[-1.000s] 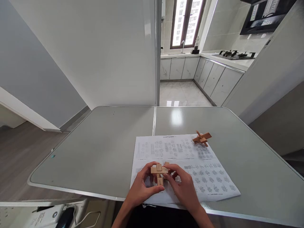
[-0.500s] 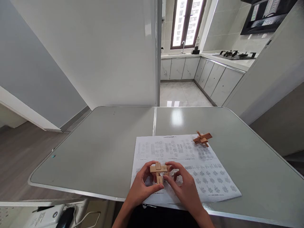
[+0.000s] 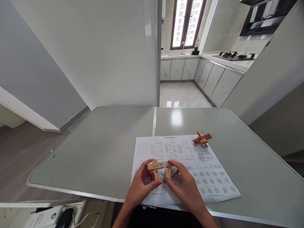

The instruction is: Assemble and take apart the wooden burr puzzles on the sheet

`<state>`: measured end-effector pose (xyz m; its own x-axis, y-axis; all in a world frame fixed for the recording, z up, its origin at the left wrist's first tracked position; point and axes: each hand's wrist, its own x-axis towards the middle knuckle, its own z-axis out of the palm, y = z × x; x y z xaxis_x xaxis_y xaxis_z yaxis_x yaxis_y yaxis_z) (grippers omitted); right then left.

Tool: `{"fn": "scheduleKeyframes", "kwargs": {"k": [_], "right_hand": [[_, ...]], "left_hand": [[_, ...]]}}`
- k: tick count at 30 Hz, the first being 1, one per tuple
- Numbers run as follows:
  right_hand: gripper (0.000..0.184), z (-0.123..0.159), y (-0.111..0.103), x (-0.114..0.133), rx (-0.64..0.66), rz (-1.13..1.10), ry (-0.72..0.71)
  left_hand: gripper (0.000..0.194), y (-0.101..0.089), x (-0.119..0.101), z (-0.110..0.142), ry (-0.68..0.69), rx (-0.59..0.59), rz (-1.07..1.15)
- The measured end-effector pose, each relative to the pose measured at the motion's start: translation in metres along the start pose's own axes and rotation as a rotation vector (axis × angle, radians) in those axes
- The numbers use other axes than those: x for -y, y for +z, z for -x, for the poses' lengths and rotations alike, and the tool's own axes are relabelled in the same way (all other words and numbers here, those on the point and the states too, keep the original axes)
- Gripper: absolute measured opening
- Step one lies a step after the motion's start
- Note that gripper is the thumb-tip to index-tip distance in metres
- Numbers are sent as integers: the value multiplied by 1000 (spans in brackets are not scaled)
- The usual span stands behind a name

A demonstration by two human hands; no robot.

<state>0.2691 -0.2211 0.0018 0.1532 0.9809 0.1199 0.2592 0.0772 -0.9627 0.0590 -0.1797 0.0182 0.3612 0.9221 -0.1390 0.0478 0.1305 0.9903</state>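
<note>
My left hand (image 3: 140, 183) is closed round a cluster of interlocked wooden puzzle pieces (image 3: 155, 166), light brown and cross-shaped. Between the thumb and fingers of my right hand (image 3: 184, 179) sits a single wooden puzzle piece (image 3: 168, 172), held upright with a small gap between it and the cluster. Both hands are just above a printed instruction sheet (image 3: 152, 148) covered in small diagrams. At the sheet's far right corner lies another assembled wooden puzzle (image 3: 201, 139), a darker brown cross shape. My fingers hide parts of the pieces.
The grey table (image 3: 99, 152) has a metal edge and a seam across it. A small teal bit (image 3: 52, 156) lies near its left edge. Below left are a white power device (image 3: 46, 217) and a cable (image 3: 89, 218). Beyond stands a kitchen counter (image 3: 223, 63).
The single piece in my right hand has come apart from the cluster, opening a gap. My left hand has tilted the cluster and moved it slightly left.
</note>
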Motion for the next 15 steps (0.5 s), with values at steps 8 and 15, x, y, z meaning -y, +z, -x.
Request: {"fn": "scheduleKeyframes", "kwargs": {"k": [8,15], "right_hand": [[59,-1,-6,21,77,-707,399],[52,0,-3,19,202,-904,443]], "left_hand": [[75,3,-5,1,-12,-28,-25],[78,1,-1,0,-15,-43,-39]]}}
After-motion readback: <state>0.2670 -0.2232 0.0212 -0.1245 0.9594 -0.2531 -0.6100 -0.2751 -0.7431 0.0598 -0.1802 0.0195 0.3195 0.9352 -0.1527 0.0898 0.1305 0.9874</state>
